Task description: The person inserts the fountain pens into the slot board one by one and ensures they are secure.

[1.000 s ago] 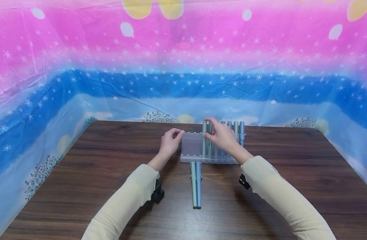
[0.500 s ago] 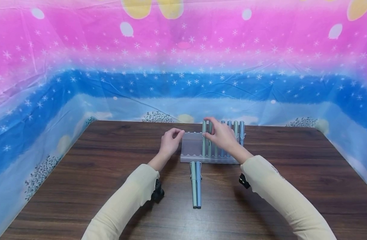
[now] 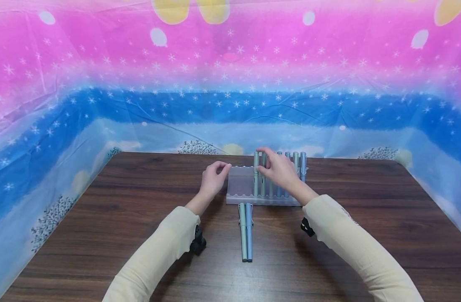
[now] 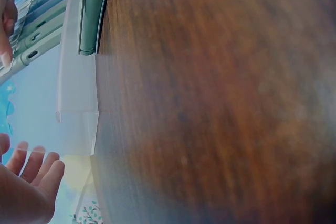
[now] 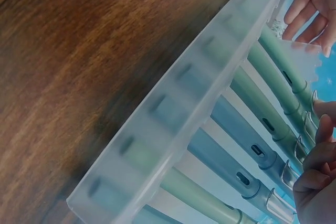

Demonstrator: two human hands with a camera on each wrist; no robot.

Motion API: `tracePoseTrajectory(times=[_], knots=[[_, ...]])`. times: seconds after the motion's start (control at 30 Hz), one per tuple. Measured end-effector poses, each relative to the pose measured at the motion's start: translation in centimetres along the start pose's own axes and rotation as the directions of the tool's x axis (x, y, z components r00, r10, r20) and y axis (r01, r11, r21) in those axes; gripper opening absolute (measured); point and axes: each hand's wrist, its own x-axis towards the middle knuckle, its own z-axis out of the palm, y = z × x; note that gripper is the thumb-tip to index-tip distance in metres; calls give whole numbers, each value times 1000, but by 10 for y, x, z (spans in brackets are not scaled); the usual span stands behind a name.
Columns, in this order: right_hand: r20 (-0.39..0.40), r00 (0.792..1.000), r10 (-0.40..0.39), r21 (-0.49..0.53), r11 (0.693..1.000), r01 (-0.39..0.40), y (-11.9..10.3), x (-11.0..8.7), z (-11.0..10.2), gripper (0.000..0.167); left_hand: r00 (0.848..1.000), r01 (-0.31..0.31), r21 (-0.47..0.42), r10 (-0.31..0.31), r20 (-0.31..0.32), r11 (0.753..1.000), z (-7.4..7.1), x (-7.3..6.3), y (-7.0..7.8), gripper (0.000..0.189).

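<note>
A clear plastic pen rack [image 3: 241, 184] stands mid-table with several green and blue pens upright in it. My right hand [image 3: 276, 170] pinches the top of the leftmost green pen [image 3: 256, 181]; its fingertips [image 5: 314, 174] lie by the pen clips in the right wrist view. My left hand [image 3: 213, 178] holds the rack's upper left corner, and its fingers [image 4: 32, 167] show beside the rack [image 4: 77, 82] in the left wrist view. Two more pens, a green pen [image 3: 243, 233] and a blue pen [image 3: 249, 233], lie flat in front of the rack.
The dark wooden table [image 3: 140, 201] is walled on three sides by a pink and blue starred plastic sheet [image 3: 230, 84]. Small black wrist mounts [image 3: 198, 243] sit under both sleeves. Bare wood lies left and right of the rack.
</note>
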Motion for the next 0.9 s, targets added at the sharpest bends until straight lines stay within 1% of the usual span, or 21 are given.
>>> tracePoseTrajectory(times=[0.1,0.13,0.23,0.4,0.53,0.67,0.9], knots=[[1,1000,3,-2,1000,-3,0,0,0,53,1000,7,0,-7,2,1000,0,0,0,31],[-1,1000,2,1,1000,-2,0,0,0,54,1000,27,0,-27,13,1000,0,0,1,29],[-25,1000,-9,17,1000,9,-1,-1,-2,54,999,33,7,-33,15,999,0,0,2,27],[-89,994,-65,44,997,69,0,-7,-5,48,999,34,20,-34,16,999,0,1,3,26],[-102,989,-109,44,992,114,1,-14,-3,43,999,36,19,-37,16,999,0,1,3,27],[-75,989,-129,54,990,134,1,-24,1,37,999,37,16,-37,15,999,0,0,4,26],[10,992,-125,87,989,124,1,-39,11,28,999,37,15,-37,18,999,-1,-1,4,28]])
